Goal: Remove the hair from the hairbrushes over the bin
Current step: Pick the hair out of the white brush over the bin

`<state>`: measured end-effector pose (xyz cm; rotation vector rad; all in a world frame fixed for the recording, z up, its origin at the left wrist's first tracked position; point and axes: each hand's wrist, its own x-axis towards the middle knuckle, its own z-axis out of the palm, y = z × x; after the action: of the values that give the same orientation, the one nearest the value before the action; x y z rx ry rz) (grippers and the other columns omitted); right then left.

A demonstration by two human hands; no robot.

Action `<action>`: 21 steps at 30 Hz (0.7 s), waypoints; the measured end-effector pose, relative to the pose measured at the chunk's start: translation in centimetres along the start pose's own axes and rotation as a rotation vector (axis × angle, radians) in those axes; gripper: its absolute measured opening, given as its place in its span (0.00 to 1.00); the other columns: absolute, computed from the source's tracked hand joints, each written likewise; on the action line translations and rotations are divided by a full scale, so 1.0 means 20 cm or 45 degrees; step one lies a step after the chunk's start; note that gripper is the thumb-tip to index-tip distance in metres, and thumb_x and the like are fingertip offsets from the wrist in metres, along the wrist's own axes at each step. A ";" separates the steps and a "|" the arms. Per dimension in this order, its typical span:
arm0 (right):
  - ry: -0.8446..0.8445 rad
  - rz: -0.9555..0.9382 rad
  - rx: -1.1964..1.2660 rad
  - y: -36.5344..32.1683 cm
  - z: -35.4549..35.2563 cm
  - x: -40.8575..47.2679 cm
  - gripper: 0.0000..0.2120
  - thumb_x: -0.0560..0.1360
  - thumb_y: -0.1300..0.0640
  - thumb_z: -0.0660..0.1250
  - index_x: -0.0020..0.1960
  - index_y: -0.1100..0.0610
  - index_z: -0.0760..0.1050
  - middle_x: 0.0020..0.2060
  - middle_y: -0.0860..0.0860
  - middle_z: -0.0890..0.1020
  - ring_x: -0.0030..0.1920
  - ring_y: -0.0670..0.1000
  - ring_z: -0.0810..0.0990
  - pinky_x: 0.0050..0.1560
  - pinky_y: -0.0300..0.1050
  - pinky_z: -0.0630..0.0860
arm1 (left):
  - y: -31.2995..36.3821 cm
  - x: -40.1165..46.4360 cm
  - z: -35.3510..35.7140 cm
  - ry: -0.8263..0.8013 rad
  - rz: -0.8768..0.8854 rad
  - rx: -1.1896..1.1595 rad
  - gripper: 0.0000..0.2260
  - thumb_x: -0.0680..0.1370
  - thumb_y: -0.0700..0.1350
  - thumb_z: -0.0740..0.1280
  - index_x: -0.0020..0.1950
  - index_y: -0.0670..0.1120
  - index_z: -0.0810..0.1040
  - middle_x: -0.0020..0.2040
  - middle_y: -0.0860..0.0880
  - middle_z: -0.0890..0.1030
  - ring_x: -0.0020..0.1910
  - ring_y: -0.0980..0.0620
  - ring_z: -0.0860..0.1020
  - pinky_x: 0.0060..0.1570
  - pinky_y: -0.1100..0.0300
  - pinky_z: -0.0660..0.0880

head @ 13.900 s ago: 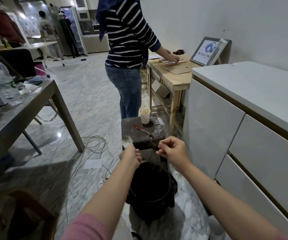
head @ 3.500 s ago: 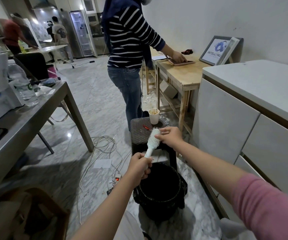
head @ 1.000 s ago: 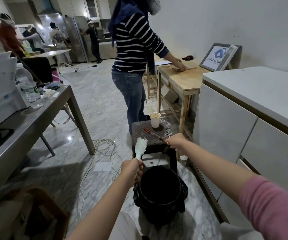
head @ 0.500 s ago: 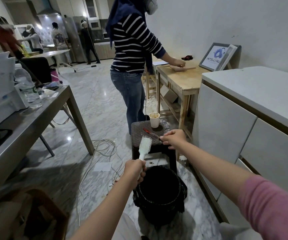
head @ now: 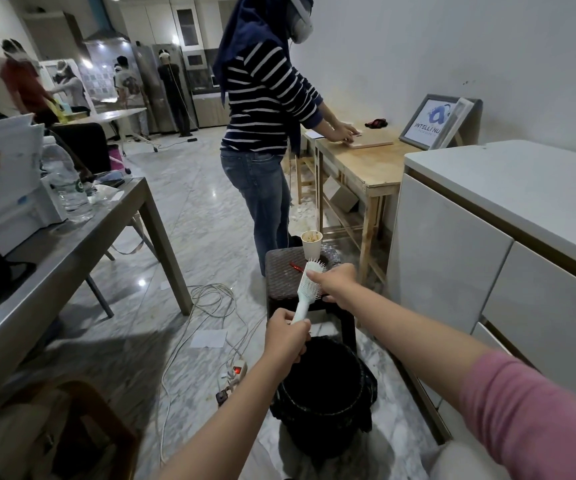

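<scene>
My left hand point(head: 285, 337) grips the handle of a white hairbrush point(head: 308, 285) and holds it upright, tilted to the right, above the far rim of the black bin point(head: 324, 396). My right hand point(head: 335, 281) is at the bristle side of the brush head, fingers curled against it. Whether hair is between those fingers is hidden. The bin stands on the marble floor, lined with a dark bag.
A dark woven stool point(head: 290, 275) behind the bin carries a paper cup point(head: 311, 244) and a red comb point(head: 295, 267). A person in a striped top point(head: 262, 109) stands at a wooden table point(head: 366, 168). White cabinets point(head: 487, 271) are right, a grey table point(head: 71, 244) left, cables and a power strip point(head: 232, 374) on the floor.
My right hand came back from the stool's edge to the brush head. My left hand lifted the brush and tilted its head toward the right hand.
</scene>
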<state>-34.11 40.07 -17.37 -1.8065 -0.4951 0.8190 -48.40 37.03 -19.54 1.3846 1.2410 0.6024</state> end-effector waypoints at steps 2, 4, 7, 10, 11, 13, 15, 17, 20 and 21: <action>0.021 0.002 -0.006 -0.01 0.02 0.01 0.22 0.65 0.55 0.79 0.52 0.65 0.77 0.48 0.58 0.83 0.45 0.56 0.82 0.33 0.45 0.79 | 0.00 -0.02 0.01 0.024 0.042 0.014 0.05 0.76 0.40 0.64 0.45 0.45 0.67 0.35 0.45 0.75 0.23 0.52 0.68 0.21 0.65 0.61; 0.044 -0.008 -0.064 -0.01 0.03 0.05 0.22 0.63 0.56 0.80 0.52 0.64 0.78 0.47 0.58 0.84 0.44 0.56 0.84 0.42 0.49 0.83 | 0.01 -0.02 0.02 0.051 0.082 0.042 0.06 0.75 0.40 0.64 0.44 0.45 0.66 0.36 0.45 0.74 0.24 0.52 0.68 0.20 0.65 0.62; 0.059 -0.043 -0.105 -0.01 0.04 0.08 0.18 0.64 0.57 0.79 0.48 0.64 0.79 0.45 0.57 0.84 0.44 0.56 0.84 0.48 0.53 0.82 | 0.00 -0.02 0.02 0.112 0.146 0.118 0.06 0.74 0.41 0.64 0.42 0.47 0.66 0.37 0.45 0.75 0.26 0.51 0.70 0.21 0.64 0.64; 0.080 -0.090 -0.146 -0.02 0.05 0.08 0.14 0.65 0.58 0.78 0.46 0.64 0.80 0.43 0.57 0.84 0.45 0.56 0.84 0.48 0.51 0.82 | 0.00 -0.02 0.03 0.154 0.187 0.166 0.07 0.74 0.42 0.64 0.40 0.48 0.66 0.36 0.47 0.74 0.29 0.50 0.71 0.25 0.62 0.66; 0.088 -0.104 -0.155 -0.03 0.05 0.07 0.13 0.66 0.59 0.78 0.45 0.64 0.81 0.43 0.57 0.84 0.45 0.56 0.83 0.48 0.49 0.82 | 0.00 -0.02 0.03 0.153 0.190 0.158 0.07 0.73 0.42 0.64 0.39 0.48 0.65 0.35 0.47 0.74 0.29 0.50 0.71 0.26 0.61 0.66; 0.086 -0.138 -0.187 -0.03 0.05 0.07 0.09 0.68 0.61 0.75 0.45 0.65 0.82 0.43 0.57 0.84 0.45 0.55 0.82 0.46 0.46 0.80 | 0.00 -0.01 0.05 0.139 0.170 0.125 0.08 0.73 0.42 0.63 0.39 0.48 0.64 0.36 0.46 0.74 0.29 0.49 0.70 0.25 0.61 0.65; 0.095 -0.180 -0.253 -0.02 0.04 0.06 0.06 0.70 0.63 0.73 0.44 0.66 0.82 0.43 0.58 0.84 0.44 0.55 0.82 0.45 0.46 0.79 | 0.00 0.00 0.06 0.132 0.136 0.123 0.07 0.73 0.42 0.63 0.40 0.48 0.64 0.37 0.45 0.74 0.29 0.49 0.70 0.24 0.62 0.65; 0.119 -0.226 -0.345 0.00 0.05 0.07 0.06 0.71 0.64 0.70 0.43 0.67 0.82 0.43 0.60 0.85 0.45 0.57 0.83 0.45 0.50 0.81 | -0.01 0.02 0.06 0.132 0.112 0.145 0.07 0.72 0.42 0.62 0.40 0.48 0.64 0.38 0.45 0.74 0.29 0.49 0.71 0.23 0.62 0.65; 0.107 -0.241 -0.469 0.01 0.05 0.07 0.07 0.71 0.63 0.68 0.44 0.67 0.81 0.42 0.58 0.84 0.42 0.55 0.81 0.37 0.44 0.76 | -0.02 0.03 0.05 0.108 0.096 0.172 0.06 0.70 0.41 0.62 0.40 0.47 0.64 0.38 0.46 0.74 0.30 0.49 0.71 0.26 0.60 0.66; 0.099 -0.246 -0.503 0.01 0.05 0.07 0.06 0.71 0.63 0.67 0.44 0.66 0.80 0.41 0.56 0.83 0.41 0.53 0.79 0.35 0.41 0.72 | -0.03 0.03 0.05 0.102 0.091 0.176 0.06 0.70 0.41 0.61 0.41 0.47 0.64 0.38 0.46 0.74 0.30 0.49 0.71 0.27 0.60 0.66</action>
<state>-33.87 41.55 -18.25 -2.0999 -0.8106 0.5406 -47.45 36.98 -20.46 1.5379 1.3218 0.6362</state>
